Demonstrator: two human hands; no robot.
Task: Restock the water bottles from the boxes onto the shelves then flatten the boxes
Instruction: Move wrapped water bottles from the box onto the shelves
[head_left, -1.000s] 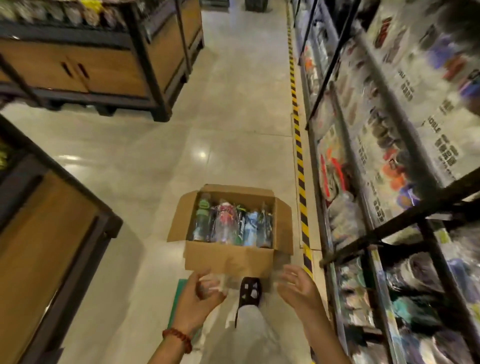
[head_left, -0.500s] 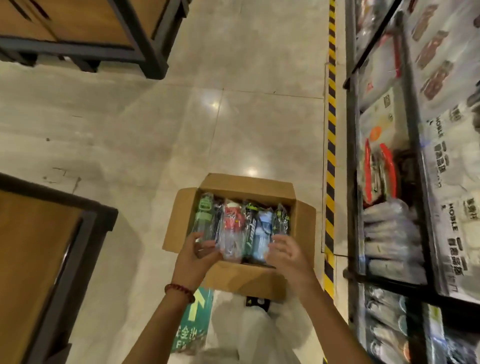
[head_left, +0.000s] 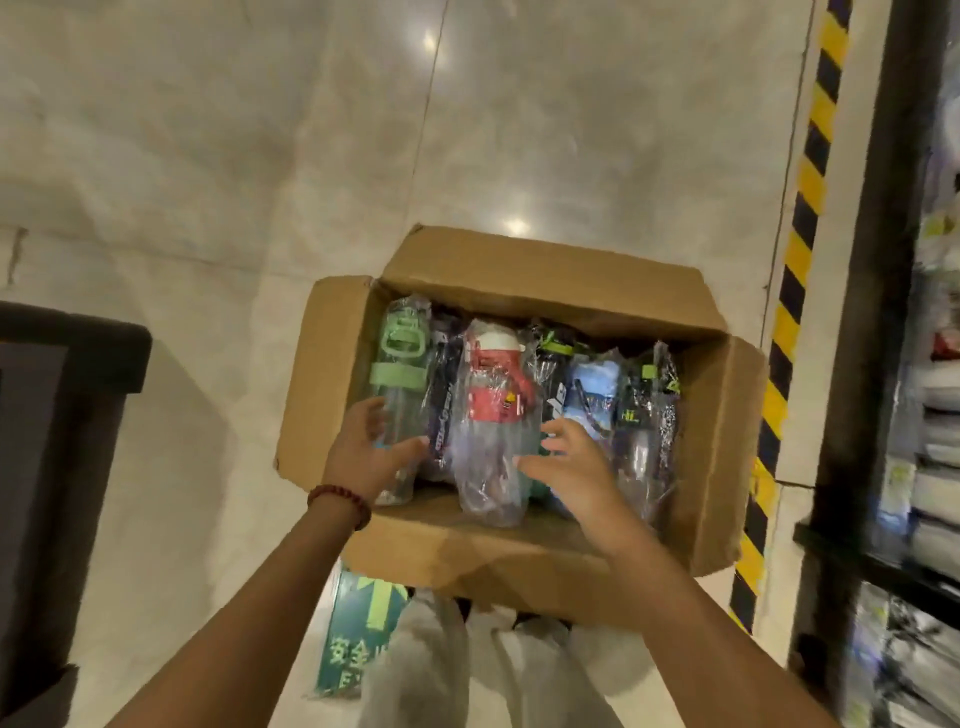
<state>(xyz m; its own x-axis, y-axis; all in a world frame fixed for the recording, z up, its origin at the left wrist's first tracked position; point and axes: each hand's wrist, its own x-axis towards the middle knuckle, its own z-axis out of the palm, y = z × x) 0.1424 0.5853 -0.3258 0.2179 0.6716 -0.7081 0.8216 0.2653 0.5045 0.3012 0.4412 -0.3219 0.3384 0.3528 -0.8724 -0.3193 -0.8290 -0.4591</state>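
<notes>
An open cardboard box (head_left: 524, 564) stands on the floor with several plastic-wrapped water bottles upright inside. A green-lidded bottle (head_left: 401, 358) is at the left, a red-lidded bottle (head_left: 496, 400) in the middle and a blue-lidded bottle (head_left: 592, 395) to its right. My left hand (head_left: 363, 452) hovers over the green bottle's lower part, fingers spread. My right hand (head_left: 569, 467) reaches between the red and blue bottles, fingers spread. Neither hand holds anything.
A dark shelving rack (head_left: 883, 364) full of wrapped goods runs along the right, behind a yellow-black floor stripe (head_left: 795, 249). A dark display unit (head_left: 57, 441) stands at the left. A green floor arrow sign (head_left: 358, 639) lies under my legs.
The view has dropped closer over the box. Both hands have reached down from in front of the box to among the bottles.
</notes>
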